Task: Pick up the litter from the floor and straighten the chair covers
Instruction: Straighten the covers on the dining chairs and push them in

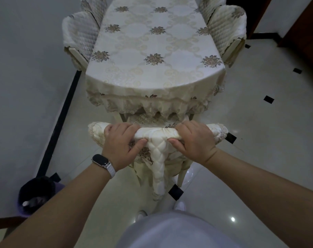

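Near chair sat tucked at the 6 o'clock end of the surface point(152, 72), which was draped in a flowered cream tablecloth point(153, 33). The quilted chair cover point(156, 136) lay over the chair's top rail, a padded strip of it hanging down the back toward the floor point(259, 149). Left hand point(120, 145) clenched the cover at the 9 o'clock side of the rail, fingers point(119, 126) curled over the top, thumb pressed underneath. Right hand point(194, 142) gripped it the same way at the 3 o'clock side, well apart from the left. Watch point(101, 161) on the left wrist. Cover bunched and creased between the two hands. Covered side chairs stood at 10 o'clock point(78, 33) and 2 o'clock point(225, 27). Dark bin point(35, 192) on the floor at 8 o'clock, by the wall.
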